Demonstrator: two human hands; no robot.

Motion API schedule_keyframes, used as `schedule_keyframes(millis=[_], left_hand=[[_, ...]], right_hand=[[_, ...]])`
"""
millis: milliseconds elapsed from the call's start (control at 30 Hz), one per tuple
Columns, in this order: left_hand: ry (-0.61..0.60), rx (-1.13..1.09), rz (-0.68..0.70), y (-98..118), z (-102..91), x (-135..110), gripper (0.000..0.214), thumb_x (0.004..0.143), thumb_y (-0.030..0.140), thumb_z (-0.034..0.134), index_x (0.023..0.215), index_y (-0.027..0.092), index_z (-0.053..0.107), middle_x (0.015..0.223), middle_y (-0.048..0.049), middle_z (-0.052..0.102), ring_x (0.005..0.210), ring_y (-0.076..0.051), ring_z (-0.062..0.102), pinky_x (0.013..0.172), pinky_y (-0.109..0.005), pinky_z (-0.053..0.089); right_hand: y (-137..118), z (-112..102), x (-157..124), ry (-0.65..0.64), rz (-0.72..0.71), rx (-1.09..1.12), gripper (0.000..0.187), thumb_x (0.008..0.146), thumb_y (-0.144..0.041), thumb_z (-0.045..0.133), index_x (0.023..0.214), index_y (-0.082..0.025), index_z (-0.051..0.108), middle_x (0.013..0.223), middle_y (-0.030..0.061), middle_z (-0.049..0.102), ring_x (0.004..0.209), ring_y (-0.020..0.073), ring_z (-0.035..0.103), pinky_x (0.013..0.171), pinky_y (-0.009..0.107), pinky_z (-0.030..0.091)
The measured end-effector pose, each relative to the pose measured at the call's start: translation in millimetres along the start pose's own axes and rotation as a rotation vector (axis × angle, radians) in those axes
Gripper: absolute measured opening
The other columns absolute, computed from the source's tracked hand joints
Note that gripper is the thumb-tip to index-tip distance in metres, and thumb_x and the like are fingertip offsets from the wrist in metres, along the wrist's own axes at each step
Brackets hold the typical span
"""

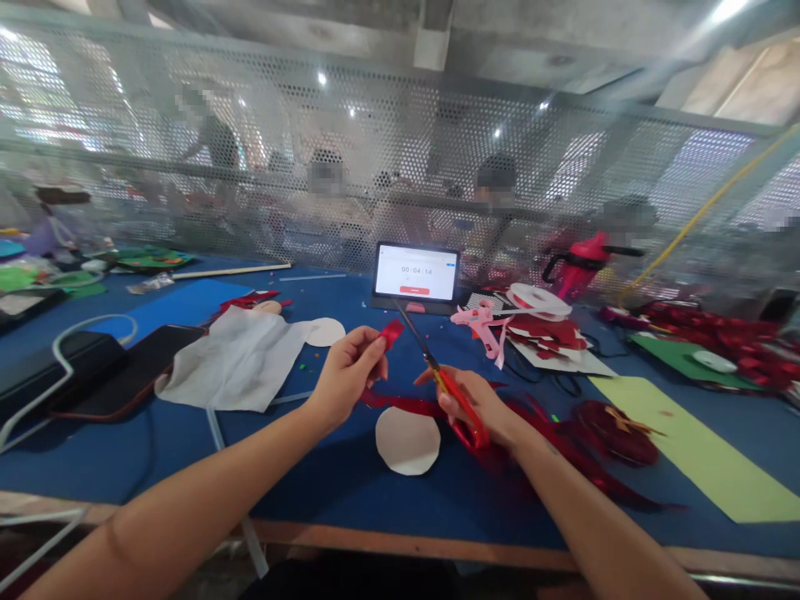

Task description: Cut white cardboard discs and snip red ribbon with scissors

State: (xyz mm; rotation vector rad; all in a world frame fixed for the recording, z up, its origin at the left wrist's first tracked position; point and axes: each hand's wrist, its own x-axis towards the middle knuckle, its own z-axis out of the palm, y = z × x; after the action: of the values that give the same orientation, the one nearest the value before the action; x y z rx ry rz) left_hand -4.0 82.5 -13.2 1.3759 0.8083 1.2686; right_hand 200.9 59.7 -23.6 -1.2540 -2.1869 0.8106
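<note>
My left hand (355, 364) pinches a small piece of red ribbon (392, 332) between thumb and fingers, raised over the table. Close by on the right, my right hand (468, 400) is closed round the red handles of a pair of scissors (447, 379). The dark blades point up and away, just right of the ribbon piece, and look nearly closed. Below both hands a round white disc (408, 442) lies flat on the blue table. A long dark red ribbon (406, 404) runs behind the disc and under my right hand.
A tablet (417, 275) showing a timer stands at the back. Right of it are a pink glue gun (481, 325) and a ribbon spool (538, 302). A yellow sheet (693, 450) lies right, a white cloth (237, 362) left. A perforated metal screen (412, 125) rises behind the table.
</note>
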Motion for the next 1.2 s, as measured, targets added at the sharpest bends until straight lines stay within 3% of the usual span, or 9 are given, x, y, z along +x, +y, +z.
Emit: schedule_keyframes(millis=[200,467,1000,1200], left_hand=[[0.084,-0.058,0.043,-0.6,-2.2,3.0,0.021,0.080,0.035,0.057,0.072,0.018,0.048,0.046,0.0053,0.052,0.036,-0.003,0.035,0.037,-0.015,0.024],[0.152,-0.075,0.092,2.9,-3.7,2.5,0.017,0.081,0.033,0.056,0.076,0.017,0.052,0.045,0.0057,0.051,0.036,-0.003,0.034,0.036,-0.015,0.024],[0.094,0.014,0.051,0.4,-1.4,2.6,0.019,0.077,0.033,0.060,0.073,0.015,0.055,0.042,0.0070,0.047,0.037,-0.003,0.039,0.039,-0.015,0.030],[0.075,0.034,0.059,-1.5,-2.7,2.5,0.018,0.079,0.032,0.058,0.074,0.015,0.054,0.042,0.0065,0.048,0.038,-0.003,0.039,0.040,-0.015,0.028]], right_hand=[[-2.5,3.2,0.1,-0.050,-0.059,-0.129,0.052,0.082,-0.060,0.037,0.108,-0.019,0.057,0.065,0.0012,0.056,0.057,0.0148,0.053,0.055,0.023,0.039],[-2.9,2.6,-0.3,-0.080,-0.063,-0.078,0.065,0.081,-0.069,0.028,0.111,-0.018,0.055,0.065,0.0009,0.054,0.053,0.0135,0.050,0.052,0.023,0.037],[0.7,4.9,0.9,-0.081,-0.170,-0.111,0.068,0.082,-0.070,0.021,0.103,-0.017,0.057,0.062,0.0019,0.057,0.054,0.0151,0.053,0.054,0.024,0.038],[-1.2,3.6,3.1,-0.126,-0.115,-0.113,0.054,0.087,-0.060,0.028,0.098,-0.017,0.059,0.056,-0.0001,0.055,0.052,0.0142,0.055,0.051,0.023,0.038]])
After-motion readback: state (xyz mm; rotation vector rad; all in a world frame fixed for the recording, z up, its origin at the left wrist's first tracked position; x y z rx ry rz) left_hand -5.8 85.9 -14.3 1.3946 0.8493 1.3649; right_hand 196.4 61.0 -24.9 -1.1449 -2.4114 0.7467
